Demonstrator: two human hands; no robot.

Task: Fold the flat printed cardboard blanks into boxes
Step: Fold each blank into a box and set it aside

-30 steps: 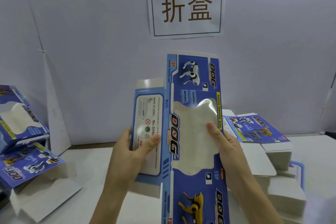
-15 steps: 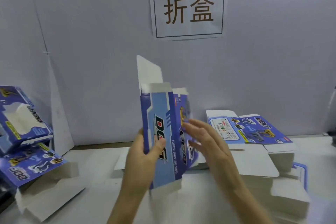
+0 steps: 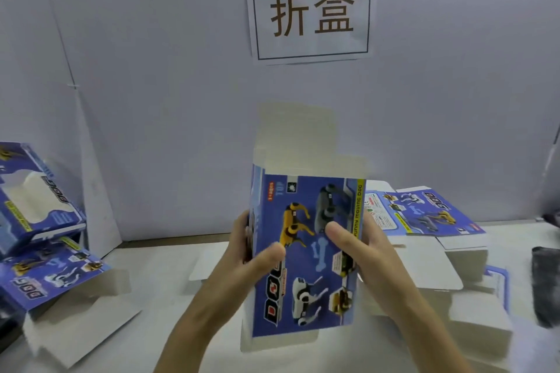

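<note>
The box [image 3: 303, 269] stands on end straight in front of me, squarely between my two hands, with its long axis running up and down and the printed dog panel facing me. My left hand [image 3: 245, 254] grips the left edge, thumb pressed on the panel and fingers curled round behind (I can't see them there). My right hand [image 3: 366, 251] grips the right edge the same way, its thumb sitting a little higher on the panel. Both hands hold about mid-height, so neither is really nearer the box as a whole; what matters is the two ends. The open upper end, with its white top flaps [image 3: 297, 130] standing up, lies above and beyond my fingers. The bottom flap [image 3: 278, 341] hangs below my wrists, near the counter [image 3: 157, 254], though I can't tell whether it touches. I judge the upper end is the easier reach, and my right hand looks slightly closer to it. The stack of flat blanks [image 3: 424, 215] lies off to the right, and the finished boxes [image 3: 36, 200] to the far left.
</note>
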